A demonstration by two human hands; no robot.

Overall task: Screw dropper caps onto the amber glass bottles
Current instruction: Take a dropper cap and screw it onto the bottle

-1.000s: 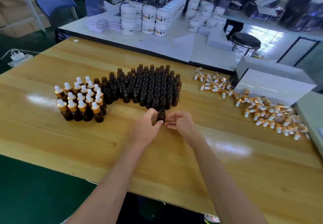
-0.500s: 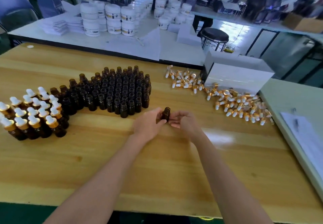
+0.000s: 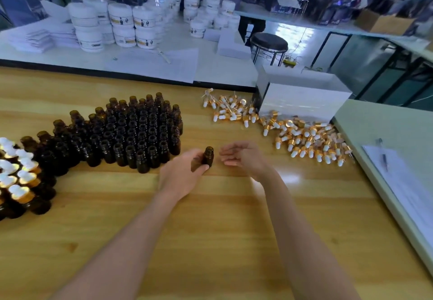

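1. An uncapped amber bottle [image 3: 208, 156] stands upright on the wooden table [image 3: 210, 229], just in front of the block of open bottles [image 3: 131, 131].
2. The left hand [image 3: 181, 174] grips it with curled fingers.
3. The right hand [image 3: 246, 156] hovers beside it, fingers relaxed, holding nothing.
4. Loose dropper caps [image 3: 302, 138] lie well to the right.

Left hand [image 3: 180, 175] grips a bottle [image 3: 208, 156]; right hand [image 3: 246, 156] hovers, fingers relaxed.

I log one view only, head-worn wide-angle, facing forward and down over the bench [image 3: 210, 241], near the left hand [image 3: 180, 175] and right hand [image 3: 246, 156] at centre, forearms [image 3: 131, 241] entering from the bottom edge.
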